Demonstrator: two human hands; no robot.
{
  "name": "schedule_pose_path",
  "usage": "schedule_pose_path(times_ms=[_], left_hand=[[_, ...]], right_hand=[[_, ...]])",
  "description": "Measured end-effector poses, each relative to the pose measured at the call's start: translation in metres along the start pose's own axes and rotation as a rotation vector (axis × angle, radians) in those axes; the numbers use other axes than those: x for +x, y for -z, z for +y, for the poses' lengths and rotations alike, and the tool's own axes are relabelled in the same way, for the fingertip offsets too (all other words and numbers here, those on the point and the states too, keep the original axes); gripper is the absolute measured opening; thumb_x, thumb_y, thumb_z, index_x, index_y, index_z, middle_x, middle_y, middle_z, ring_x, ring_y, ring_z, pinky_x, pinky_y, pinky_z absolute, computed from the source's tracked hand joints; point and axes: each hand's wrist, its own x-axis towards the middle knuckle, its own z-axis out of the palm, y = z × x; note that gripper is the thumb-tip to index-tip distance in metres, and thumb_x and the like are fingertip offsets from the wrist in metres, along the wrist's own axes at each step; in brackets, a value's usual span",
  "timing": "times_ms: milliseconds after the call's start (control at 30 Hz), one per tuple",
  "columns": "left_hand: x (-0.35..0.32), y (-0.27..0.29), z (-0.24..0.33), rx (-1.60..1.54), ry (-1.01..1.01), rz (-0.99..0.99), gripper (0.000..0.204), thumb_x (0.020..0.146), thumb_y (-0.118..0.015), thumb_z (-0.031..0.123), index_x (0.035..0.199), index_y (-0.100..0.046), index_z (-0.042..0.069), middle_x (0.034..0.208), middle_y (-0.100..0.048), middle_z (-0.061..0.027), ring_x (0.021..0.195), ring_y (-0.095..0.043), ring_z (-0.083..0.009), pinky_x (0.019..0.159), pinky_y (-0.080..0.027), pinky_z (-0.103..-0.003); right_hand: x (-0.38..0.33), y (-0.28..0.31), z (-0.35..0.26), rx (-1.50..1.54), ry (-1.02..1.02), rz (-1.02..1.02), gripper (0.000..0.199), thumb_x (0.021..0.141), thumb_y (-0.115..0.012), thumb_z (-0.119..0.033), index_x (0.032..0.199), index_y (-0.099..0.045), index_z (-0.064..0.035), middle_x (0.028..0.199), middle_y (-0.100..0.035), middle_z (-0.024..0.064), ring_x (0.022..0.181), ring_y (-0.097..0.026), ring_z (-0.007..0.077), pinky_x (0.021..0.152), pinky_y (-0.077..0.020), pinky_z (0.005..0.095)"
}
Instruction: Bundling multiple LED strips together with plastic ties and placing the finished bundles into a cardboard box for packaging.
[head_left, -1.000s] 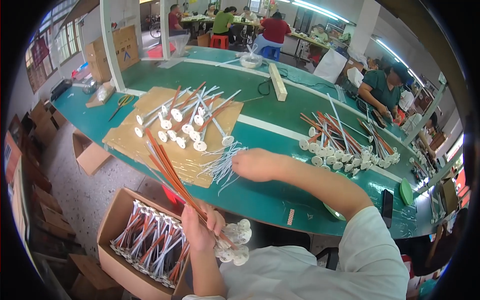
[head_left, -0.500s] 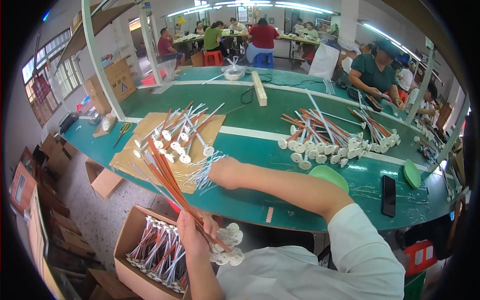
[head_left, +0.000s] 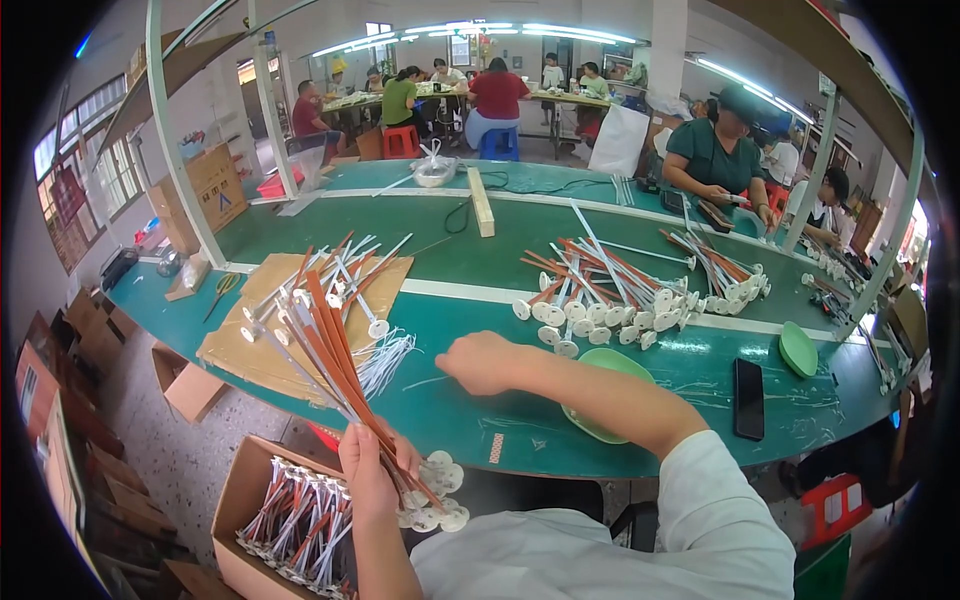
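My left hand (head_left: 372, 468) is closed around a bundle of long reddish-brown and grey strips (head_left: 335, 340), held tilted at the table's front edge. White round discs (head_left: 432, 490) cluster at the bundle's lower end. Over the green table, my right hand (head_left: 482, 362) is closed in a pinch, a thin white tie (head_left: 425, 381) trailing from its fingertips. Just left of it lies a heap of thin white ties (head_left: 385, 362), partly on a brown cardboard sheet (head_left: 235, 345). More disc-ended strips (head_left: 350, 280) rest on that sheet, behind the bundle.
A large pile of disc-ended strips (head_left: 610, 290) lies right of centre. A green dish (head_left: 600, 430) sits under my right forearm; a phone (head_left: 748, 398) and another green dish (head_left: 798, 350) are farther right. A carton (head_left: 235, 500) of bundles stands below left. A co-worker (head_left: 715, 155) sits across.
My right hand has drawn away from the heap of white ties toward the right, with a thin tie at its fingertips. The left hand still grips the bundle. The whole view has shifted slightly.
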Motion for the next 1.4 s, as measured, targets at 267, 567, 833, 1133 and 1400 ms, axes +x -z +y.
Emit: schedule_pose_path(times_ms=[267, 567, 833, 1133, 1400], left_hand=[[0.009, -0.017, 0.011, -0.083, 0.049, -0.204, 0.044, 0.104, -0.036, 0.038, 0.116, -0.047, -0.002, 0.049, -0.042, -0.0034, 0.036, -0.041, -0.0162, 0.039, -0.035, -0.027], [0.002, -0.056, 0.000, -0.163, 0.232, -0.477, 0.046, 0.103, -0.038, 0.038, 0.130, -0.039, 0.002, 0.059, -0.051, -0.0064, 0.050, -0.051, -0.0150, 0.047, -0.042, -0.026], [0.002, -0.082, 0.003, -0.024, 0.180, -0.422, 0.034, 0.105, -0.034, 0.032, 0.117, -0.044, 0.002, 0.059, -0.049, -0.0075, 0.045, -0.049, -0.0154, 0.045, -0.044, -0.027], [0.009, -0.092, -0.003, 0.617, -0.197, -0.319, 0.019, 0.101, -0.040, 0.014, 0.096, -0.047, -0.003, 0.057, -0.055, -0.0070, 0.049, -0.060, -0.0124, 0.043, -0.042, -0.027], [0.015, -0.089, -0.011, 0.678, -0.334, -0.238, 0.017, 0.100, -0.040, 0.010, 0.096, -0.046, -0.006, 0.054, -0.054, -0.0086, 0.047, -0.060, -0.0190, 0.043, -0.042, -0.029]], right_hand=[[-0.070, 0.066, -0.006, 0.768, -0.007, 0.527, 0.007, 0.088, -0.057, -0.005, 0.094, -0.060, -0.0019, 0.077, -0.068, 0.0103, 0.066, -0.066, 0.0235, 0.060, -0.0509, 0.0327], [-0.122, 0.081, -0.060, 0.460, 0.195, 0.536, 0.012, 0.085, -0.063, -0.006, 0.097, -0.062, -0.0044, 0.073, -0.061, 0.0120, 0.069, -0.062, 0.0303, 0.059, -0.0477, 0.0408], [-0.145, 0.082, -0.078, 0.166, 0.323, 0.883, 0.026, 0.071, -0.071, 0.004, 0.094, -0.062, -0.0005, 0.067, -0.056, 0.0071, 0.057, -0.057, 0.0238, 0.049, -0.0455, 0.0321], [-0.149, 0.107, -0.080, -0.182, 0.229, 0.529, 0.041, 0.070, -0.064, -0.004, 0.110, -0.058, 0.0032, 0.072, -0.060, 0.0059, 0.066, -0.059, 0.0201, 0.051, -0.0480, 0.0291], [-0.113, 0.087, -0.054, -0.192, 0.429, 0.618, 0.038, 0.071, -0.065, -0.007, 0.108, -0.059, 0.0015, 0.073, -0.061, 0.0064, 0.066, -0.059, 0.0211, 0.055, -0.0504, 0.0313]])
